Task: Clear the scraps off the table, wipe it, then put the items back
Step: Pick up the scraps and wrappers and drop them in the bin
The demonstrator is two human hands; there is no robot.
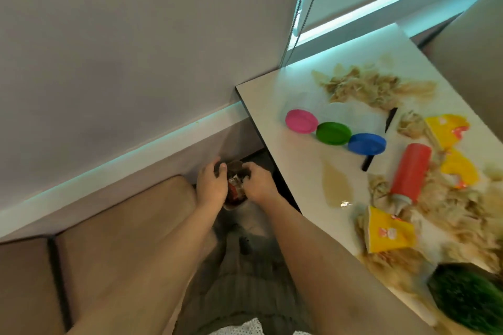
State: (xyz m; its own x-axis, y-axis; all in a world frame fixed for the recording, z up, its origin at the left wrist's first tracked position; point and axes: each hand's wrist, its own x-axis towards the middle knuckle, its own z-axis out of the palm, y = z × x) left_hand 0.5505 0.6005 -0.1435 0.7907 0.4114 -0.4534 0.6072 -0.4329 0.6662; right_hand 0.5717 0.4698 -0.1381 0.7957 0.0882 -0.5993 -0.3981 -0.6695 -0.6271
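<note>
Pale wall behind, tan sofa to the left. White counter to the right, strewn with beige scraps, well apart from both hands. On it: pink, green and blue lids in a row, red bottle lying down, yellow packets.

Low beside the counter's near corner, left hand and right hand curl round a container between them. Its contents are dark and red, too blurred to identify.
</note>
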